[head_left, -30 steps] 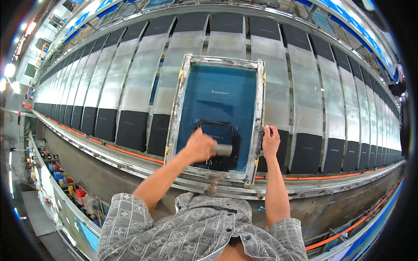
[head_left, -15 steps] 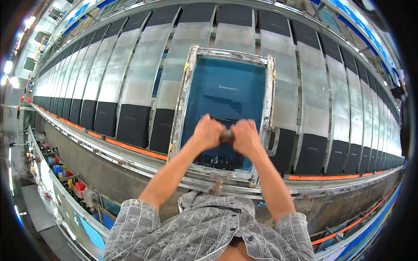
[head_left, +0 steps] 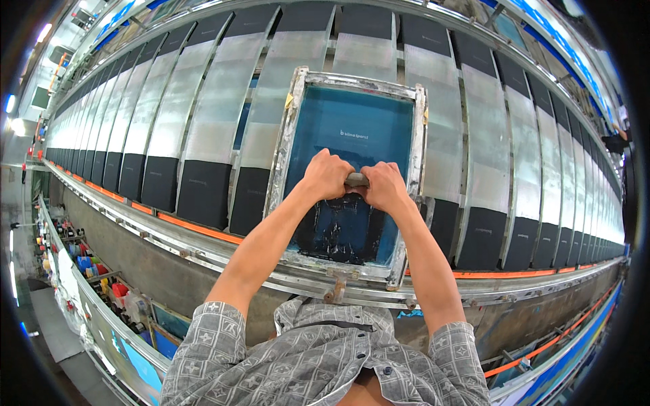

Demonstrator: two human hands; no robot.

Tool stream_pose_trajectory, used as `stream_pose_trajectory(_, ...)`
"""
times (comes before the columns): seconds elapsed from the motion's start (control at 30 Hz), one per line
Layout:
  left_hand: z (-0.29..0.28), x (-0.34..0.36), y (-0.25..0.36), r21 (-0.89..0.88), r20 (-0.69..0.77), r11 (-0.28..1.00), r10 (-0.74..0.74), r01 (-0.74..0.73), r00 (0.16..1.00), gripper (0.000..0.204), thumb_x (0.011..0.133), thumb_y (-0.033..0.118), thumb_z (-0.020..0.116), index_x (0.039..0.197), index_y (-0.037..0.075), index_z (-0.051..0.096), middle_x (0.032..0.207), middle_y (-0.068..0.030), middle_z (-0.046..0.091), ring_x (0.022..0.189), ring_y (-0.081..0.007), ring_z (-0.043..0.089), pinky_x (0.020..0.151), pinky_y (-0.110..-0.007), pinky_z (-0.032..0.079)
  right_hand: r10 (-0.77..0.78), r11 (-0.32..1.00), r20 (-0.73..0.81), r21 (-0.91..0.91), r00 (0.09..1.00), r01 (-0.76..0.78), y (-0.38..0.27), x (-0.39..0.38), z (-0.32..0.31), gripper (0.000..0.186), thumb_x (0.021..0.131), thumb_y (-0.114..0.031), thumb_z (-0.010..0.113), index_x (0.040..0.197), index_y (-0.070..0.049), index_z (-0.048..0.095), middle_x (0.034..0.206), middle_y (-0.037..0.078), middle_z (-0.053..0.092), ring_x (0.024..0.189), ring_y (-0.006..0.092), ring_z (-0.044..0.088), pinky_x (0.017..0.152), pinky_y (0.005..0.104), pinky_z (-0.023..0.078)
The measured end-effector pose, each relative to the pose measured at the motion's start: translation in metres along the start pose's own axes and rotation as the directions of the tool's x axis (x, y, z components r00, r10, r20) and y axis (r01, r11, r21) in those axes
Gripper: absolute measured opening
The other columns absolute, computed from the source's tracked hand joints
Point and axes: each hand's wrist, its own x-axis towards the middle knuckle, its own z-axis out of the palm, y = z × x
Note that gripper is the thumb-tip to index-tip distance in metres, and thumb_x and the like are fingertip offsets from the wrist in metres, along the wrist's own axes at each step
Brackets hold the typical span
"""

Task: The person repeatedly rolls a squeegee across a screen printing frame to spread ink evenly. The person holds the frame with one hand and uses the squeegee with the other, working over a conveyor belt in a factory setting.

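A screen-printing frame (head_left: 278, 169) with blue mesh (head_left: 352, 115) lies in front of me on the long printing table. Both hands grip a squeegee over the middle of the mesh; a short bit of the squeegee's handle (head_left: 357, 179) shows between them. My left hand (head_left: 328, 174) is wrapped round its left part, my right hand (head_left: 384, 184) round its right. The squeegee's blade is mostly hidden under my hands. Dark ink (head_left: 338, 233) covers the near part of the mesh, and a small light print design (head_left: 354, 134) sits beyond my hands.
Long pallets with black fabric panels (head_left: 203, 193) at both ends run in a row to either side. A metal rail (head_left: 223, 252) with an orange strip edges the table nearest me. At lower left, a shelf holds colourful containers (head_left: 119, 291).
Both hands have moved away from me up the mesh with the squeegee, and my forearms reach further out. More of the inked near part shows. The frame stays in place.
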Motion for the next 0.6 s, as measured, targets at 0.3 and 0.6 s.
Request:
stream_pose_trajectory(0.3,0.034,-0.099,0.043,-0.040,0.185,0.996,0.089,-0.083,0.979,0.015,0.066,0.027,0.074,0.076,0.016,0.071,0.071,-0.0060,0.066,0.075,-0.0262,0.065,0.078,-0.040,0.042,0.033,0.966,-0.075,0.260,0.997,-0.013,-0.033,-0.104,0.022,0.031,0.072,-0.026,0.078,0.092,-0.005,0.068,0.091,0.015,0.067,0.094,0.0329,0.062,0.086,0.0424,0.046)
stream_pose_trajectory(0.6,0.004,-0.022,0.007,-0.014,-0.071,0.998,0.063,-0.065,0.995,0.017,0.073,0.025,0.076,0.088,0.018,0.073,0.081,-0.0048,0.067,0.082,-0.0251,0.063,0.078,-0.040,0.043,0.810,0.556,-0.252,0.618,0.530,-0.556,0.081,-0.103,0.017,0.027,0.092,-0.028,0.062,0.102,-0.003,0.064,0.090,0.012,0.067,0.082,0.0270,0.063,0.075,0.0381,0.048)
